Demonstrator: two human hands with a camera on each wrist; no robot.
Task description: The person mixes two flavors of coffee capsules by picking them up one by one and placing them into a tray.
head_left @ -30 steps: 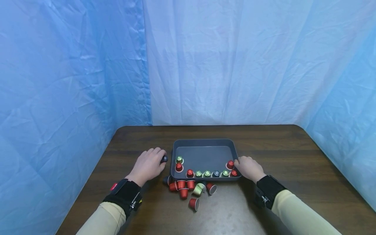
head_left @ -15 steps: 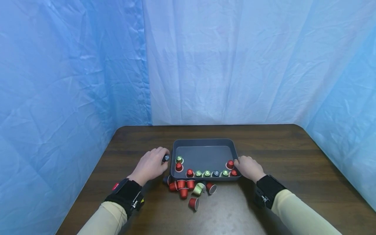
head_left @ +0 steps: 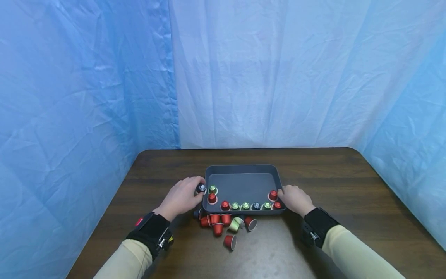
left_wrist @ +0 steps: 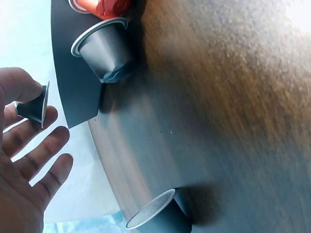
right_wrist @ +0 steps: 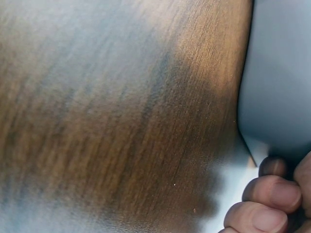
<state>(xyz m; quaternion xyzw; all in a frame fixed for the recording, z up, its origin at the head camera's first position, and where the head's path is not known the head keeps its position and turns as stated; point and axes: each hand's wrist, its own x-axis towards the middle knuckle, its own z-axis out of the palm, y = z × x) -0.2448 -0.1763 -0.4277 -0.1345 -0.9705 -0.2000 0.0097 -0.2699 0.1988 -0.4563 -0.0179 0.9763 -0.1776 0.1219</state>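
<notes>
My left hand (head_left: 182,197) pinches a dark coffee capsule (head_left: 201,188) between thumb and fingers, at the left rim of a grey baking tray (head_left: 244,180). In the left wrist view that capsule (left_wrist: 31,108) shows its flat rim, and the other fingers are spread. My right hand (head_left: 296,198) grips the tray's right side; in the right wrist view its curled fingers (right_wrist: 272,191) lie against the tray wall (right_wrist: 277,77). Inside the tray, a red capsule (head_left: 273,195) sits by the right fingertips. Green (head_left: 212,189) and red (head_left: 212,198) capsules stand near the left wall.
Several red, green and dark capsules line the tray's near side. More lie loose in front of it, including a red capsule (head_left: 230,242) and a green one (head_left: 234,226). Another dark capsule (left_wrist: 165,216) rests on the wooden table (head_left: 320,170). Blue sheeting surrounds the table.
My left hand has moved right with the dark capsule, up to the tray's left rim. The capsule's top has turned into view. My right hand and the tray have stayed put.
</notes>
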